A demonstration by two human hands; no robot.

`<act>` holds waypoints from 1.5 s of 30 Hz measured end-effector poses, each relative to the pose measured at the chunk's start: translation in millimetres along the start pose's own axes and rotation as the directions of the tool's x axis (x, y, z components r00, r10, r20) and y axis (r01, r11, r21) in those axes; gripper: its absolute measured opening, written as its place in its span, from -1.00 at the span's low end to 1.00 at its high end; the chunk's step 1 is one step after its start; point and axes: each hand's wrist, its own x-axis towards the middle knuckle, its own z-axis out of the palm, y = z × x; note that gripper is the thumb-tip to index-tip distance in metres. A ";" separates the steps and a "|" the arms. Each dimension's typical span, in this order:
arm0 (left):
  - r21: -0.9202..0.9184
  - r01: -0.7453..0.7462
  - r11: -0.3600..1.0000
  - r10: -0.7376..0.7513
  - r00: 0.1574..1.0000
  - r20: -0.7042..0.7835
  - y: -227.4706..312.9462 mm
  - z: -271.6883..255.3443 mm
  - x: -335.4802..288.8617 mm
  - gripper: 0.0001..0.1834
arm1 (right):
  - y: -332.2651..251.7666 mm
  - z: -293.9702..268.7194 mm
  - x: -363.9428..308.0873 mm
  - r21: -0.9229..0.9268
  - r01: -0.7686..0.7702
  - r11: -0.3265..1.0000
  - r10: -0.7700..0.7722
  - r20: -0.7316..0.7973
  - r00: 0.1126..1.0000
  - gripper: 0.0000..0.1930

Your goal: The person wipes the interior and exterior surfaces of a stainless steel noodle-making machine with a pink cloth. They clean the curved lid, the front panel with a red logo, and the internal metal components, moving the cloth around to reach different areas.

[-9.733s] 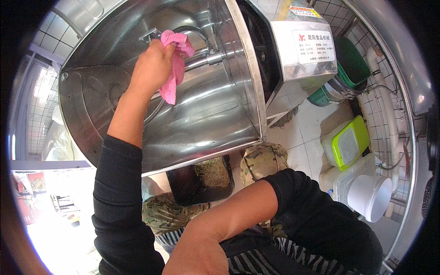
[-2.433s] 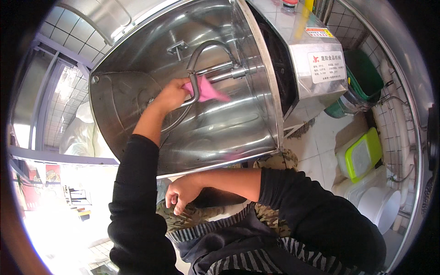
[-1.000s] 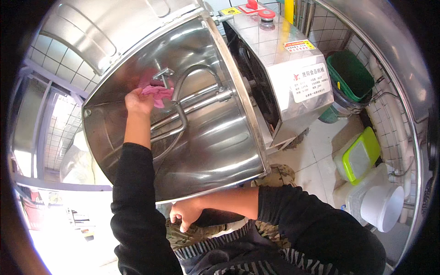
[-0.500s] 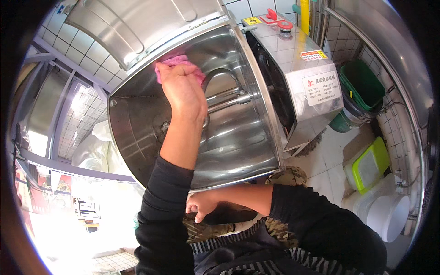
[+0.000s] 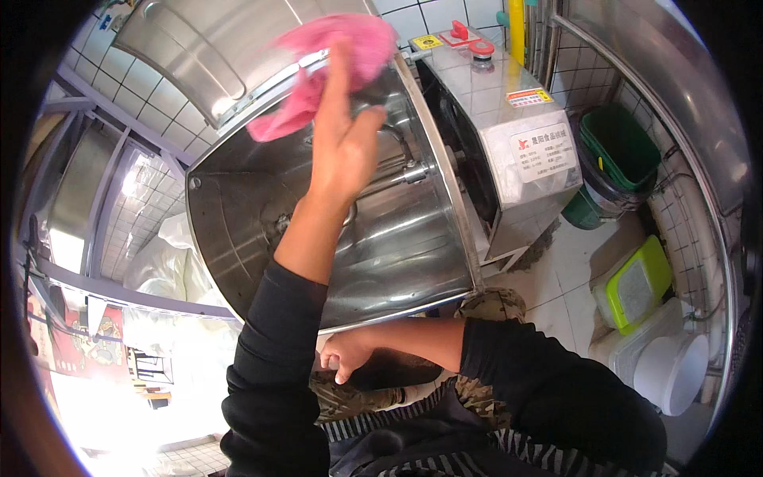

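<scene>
My left hand (image 5: 346,147) reaches over a stainless steel mixing tub (image 5: 397,274) with a pink cloth (image 5: 350,44) in its grip. The cloth is spread and smeared by motion, across the tub's far rim and the lower part of the raised lid (image 5: 191,56). My thumb sticks out to the right, away from the cloth. Inside the tub, a curved metal mixing arm (image 5: 389,171) shows partly behind my hand. Close to the tub's front edge, my right hand (image 5: 347,354) hangs with its fingers curled in, and no object shows in it.
A steel machine housing (image 5: 517,119) with a red knob (image 5: 459,32) and a red button (image 5: 480,50) adjoins the tub's right side. Beyond stand green bins (image 5: 620,147), a lime-green-lidded box (image 5: 636,282) and a white bucket (image 5: 671,374). Clear plastic bags (image 5: 163,266) lie to the left.
My left hand has lifted the pink cloth from the tub's inner far wall, up and right over the far rim. The cloth has spread out. My right hand stays nearly in place.
</scene>
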 end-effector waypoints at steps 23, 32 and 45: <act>0.443 -0.379 0.813 0.155 0.873 0.462 49.9 29.8 26.5 -0.76 | 23.2 5.4 49.5 -0.049 -0.008 0.999 0.004 -0.067 0.998 -0.64; 0.280 -0.617 0.736 0.015 0.428 0.904 117.3 84.3 -75.6 -0.84 | 14.6 -1.3 43.7 -0.179 -0.026 0.984 0.005 -0.117 0.993 -0.59; 0.449 -0.633 0.631 0.029 0.598 0.801 98.8 61.4 12.9 -0.93 | 11.8 -4.0 42.6 -0.290 -0.017 0.957 -0.026 -0.147 0.989 -0.56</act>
